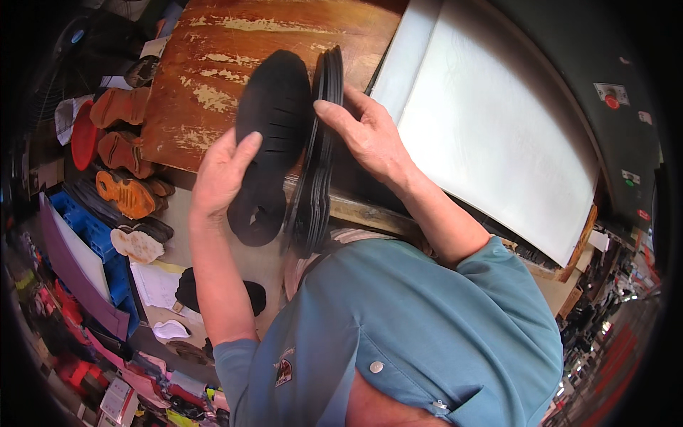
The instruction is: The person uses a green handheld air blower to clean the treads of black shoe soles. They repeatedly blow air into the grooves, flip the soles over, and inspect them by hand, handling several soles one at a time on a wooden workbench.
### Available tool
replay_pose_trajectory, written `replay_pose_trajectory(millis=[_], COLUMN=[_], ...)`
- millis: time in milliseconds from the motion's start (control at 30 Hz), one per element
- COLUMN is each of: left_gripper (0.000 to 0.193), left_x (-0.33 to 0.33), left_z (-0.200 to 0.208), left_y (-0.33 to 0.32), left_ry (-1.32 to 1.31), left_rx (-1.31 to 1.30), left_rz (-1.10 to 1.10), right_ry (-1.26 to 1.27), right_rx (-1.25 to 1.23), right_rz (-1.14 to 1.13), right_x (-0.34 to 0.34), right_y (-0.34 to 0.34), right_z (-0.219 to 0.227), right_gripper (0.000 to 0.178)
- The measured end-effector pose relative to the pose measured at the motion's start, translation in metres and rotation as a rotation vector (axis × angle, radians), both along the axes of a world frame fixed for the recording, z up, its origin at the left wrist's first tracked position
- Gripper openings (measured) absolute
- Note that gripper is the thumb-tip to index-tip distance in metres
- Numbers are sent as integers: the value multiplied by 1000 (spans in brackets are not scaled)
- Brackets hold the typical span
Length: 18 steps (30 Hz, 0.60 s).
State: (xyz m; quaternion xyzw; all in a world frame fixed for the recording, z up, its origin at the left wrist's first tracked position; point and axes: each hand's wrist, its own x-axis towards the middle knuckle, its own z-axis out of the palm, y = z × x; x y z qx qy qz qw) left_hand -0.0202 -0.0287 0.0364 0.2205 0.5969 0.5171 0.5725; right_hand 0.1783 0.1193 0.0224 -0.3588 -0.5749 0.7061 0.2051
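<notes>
A black shoe sole [274, 107] with short slits across its forefoot hangs upright over the table's near edge. My left hand [220, 174] grips it, thumb on the face and fingers hidden behind. Right beside it stands a stack of several black shoe soles [316, 178], seen edge-on. My right hand [370, 135] is closed on the upper part of that stack, its thumb lying along the near side. I cannot tell whether the single sole touches the stack.
A worn brown wooden tabletop [213, 64] lies beyond my hands, with a large white panel [491, 121] to its right. A green machine face at far right carries a red button [610, 101]. At left are brown soles [121, 107], a blue crate [80, 220] and papers [153, 285].
</notes>
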Motion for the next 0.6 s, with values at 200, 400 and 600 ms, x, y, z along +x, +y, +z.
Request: replay_pose_trajectory(millis=[200,400,600], left_gripper=[38,34,55], left_x=[2,-24,10], left_z=[-21,-36,-2], left_y=[-16,-27,-19], left_ry=[-124,-275,-81], left_rx=[19,136,158], left_rz=[200,65,9], right_ry=[75,53,78], right_rx=[-99,-145,69], right_rz=[-18,-15,78], right_x=[2,5,1], right_y=[-4,-3,-15], right_z=[-3,2,14], right_gripper=[77,74,83])
